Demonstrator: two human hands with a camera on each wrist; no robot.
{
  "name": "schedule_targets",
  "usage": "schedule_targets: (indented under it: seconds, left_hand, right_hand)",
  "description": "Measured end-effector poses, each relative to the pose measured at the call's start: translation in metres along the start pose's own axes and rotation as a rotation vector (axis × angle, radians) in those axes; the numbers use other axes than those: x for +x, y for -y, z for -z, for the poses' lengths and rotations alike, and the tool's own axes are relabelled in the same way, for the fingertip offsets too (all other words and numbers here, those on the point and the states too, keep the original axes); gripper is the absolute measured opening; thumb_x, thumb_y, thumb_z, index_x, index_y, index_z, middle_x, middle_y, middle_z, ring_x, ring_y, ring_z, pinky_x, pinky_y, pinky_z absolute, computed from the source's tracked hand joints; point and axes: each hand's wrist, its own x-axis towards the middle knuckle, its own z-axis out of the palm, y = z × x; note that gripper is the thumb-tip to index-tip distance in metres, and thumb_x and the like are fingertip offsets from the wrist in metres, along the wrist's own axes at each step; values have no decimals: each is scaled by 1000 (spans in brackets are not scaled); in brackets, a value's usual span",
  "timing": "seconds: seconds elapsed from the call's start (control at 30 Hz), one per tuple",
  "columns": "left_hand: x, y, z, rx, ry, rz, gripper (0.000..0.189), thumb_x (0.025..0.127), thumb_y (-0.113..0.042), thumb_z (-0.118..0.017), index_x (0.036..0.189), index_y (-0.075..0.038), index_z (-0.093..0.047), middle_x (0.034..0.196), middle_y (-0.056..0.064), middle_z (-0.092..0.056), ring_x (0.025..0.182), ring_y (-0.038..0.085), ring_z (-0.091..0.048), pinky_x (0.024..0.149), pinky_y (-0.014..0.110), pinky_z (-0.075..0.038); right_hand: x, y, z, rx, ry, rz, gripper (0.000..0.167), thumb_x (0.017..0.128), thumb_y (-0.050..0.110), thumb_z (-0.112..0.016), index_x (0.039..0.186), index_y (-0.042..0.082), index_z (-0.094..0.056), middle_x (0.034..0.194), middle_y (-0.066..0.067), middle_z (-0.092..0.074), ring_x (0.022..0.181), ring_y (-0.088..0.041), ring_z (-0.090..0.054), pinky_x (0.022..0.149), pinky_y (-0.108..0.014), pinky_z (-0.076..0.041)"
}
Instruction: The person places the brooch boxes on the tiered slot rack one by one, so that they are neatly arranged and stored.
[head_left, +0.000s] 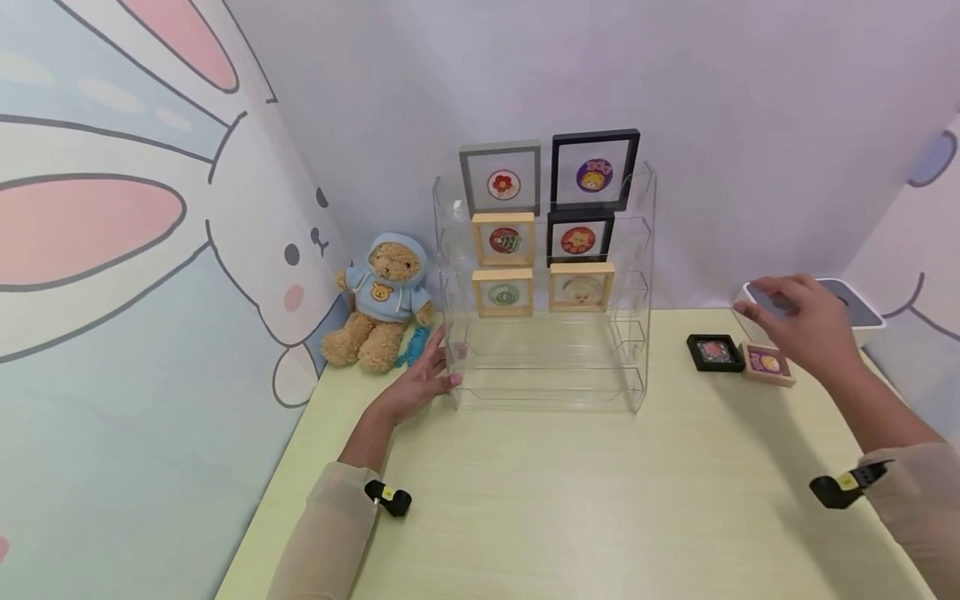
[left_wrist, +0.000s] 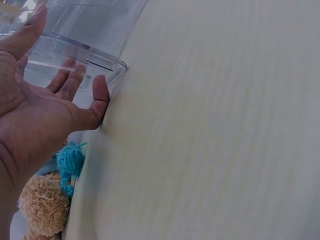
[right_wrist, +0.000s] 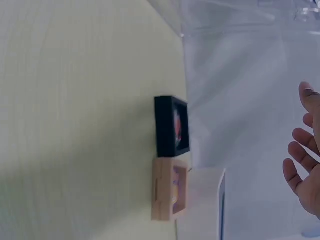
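Note:
A clear tiered acrylic rack [head_left: 547, 379] stands on the table against the wall. On its upper tiers stand several small picture frames, among them a grey frame [head_left: 501, 148], a large black frame [head_left: 596, 135] and light wood frames such as the lower-left wood frame [head_left: 502, 274]. My left hand [head_left: 417, 385] is at the rack's lower left side, thumb in front and fingers along the side; firm contact is hard to tell. My right hand [head_left: 810, 323] hovers with loosely bent fingers, holding nothing, above a small wood frame [head_left: 768, 364] and a small black frame [head_left: 715, 353].
A teddy bear [head_left: 382, 292] in a blue hoodie sits left of the rack, with a blue knitted piece [head_left: 415, 345] beside it. At the back right is a white box [head_left: 862, 333] with a grey top. A bunny-print wall [head_left: 150, 333] borders the left side.

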Motion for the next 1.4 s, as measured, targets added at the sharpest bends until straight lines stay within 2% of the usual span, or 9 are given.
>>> schedule_targets:
  seconds: [0.2,0.33,0.5,0.63,0.83,0.93,1.1,1.27,1.4]
  left_hand:
    - [-1,-1,-1,-13,6,-5,101,113,-12,-64,175,-53,4,182,12,-23,174,36,-9,132,66,-25]
    - [-1,-1,-1,-11,6,0,101,113,-11,-64,175,-53,4,182,13,-23,174,36,-9,130,60,-31]
    - [0,-2,0,1,2,0,100,113,-9,-62,175,-52,4,181,13,-24,173,36,-12,127,52,-37]
    - [-1,-2,-1,-5,-3,0,100,113,-9,-62,175,-51,5,181,14,-24,174,37,-11,130,62,-31]
    - [0,-2,-1,-9,-2,14,100,114,-12,-63,175,-51,6,182,10,-22,174,34,-8,131,62,-29]
    - [0,-1,-1,-3,0,14,100,114,-11,-62,175,-52,6,182,10,-22,174,34,-9,129,57,-33]
    - [1,1,1,6,-7,15,99,114,-11,-61,175,-51,7,182,11,-23,174,35,-10,126,50,-39]
    - [1,1,1,12,-8,14,101,114,-13,-63,176,-48,9,183,13,-20,174,37,-9,130,58,-33]
    - [0,0,0,14,-12,23,103,113,-15,-65,175,-49,10,183,12,-18,174,36,-6,132,61,-28]
  right_hand:
    - [-16,-53,-3,-61,74,-92,52,108,36,-75,137,-6,-71,132,-35,-63,115,-58,-63,77,-30,-41]
    - [-25,-74,-6,-62,121,-162,52,110,37,-70,138,-7,-69,135,-39,-61,117,-58,-59,80,-48,-42]
    - [-31,-89,-11,-76,141,-194,47,111,34,-68,134,-7,-70,130,-37,-60,114,-56,-61,75,-44,-43]
    - [-36,-96,-19,-81,114,-176,37,109,25,-71,126,-8,-71,125,-35,-64,104,-47,-65,72,-34,-42]
    - [-44,-104,-29,-58,129,-226,38,108,25,-71,129,-6,-70,126,-39,-69,109,-54,-65,65,-23,-39]
    - [-46,-107,-33,-49,155,-238,40,109,25,-70,134,-7,-67,131,-38,-66,114,-57,-64,69,-26,-40]
    - [-48,-109,-37,-57,130,-182,33,105,12,-73,130,-10,-67,124,-36,-58,107,-59,-62,75,-39,-41]
    - [-51,-109,-38,-55,188,-227,37,106,12,-68,134,-13,-63,118,-38,-48,104,-53,-51,75,-44,-40]
    - [-53,-111,-37,-72,217,-262,46,109,21,-66,135,-16,-60,116,-42,-52,104,-52,-48,76,-46,-38]
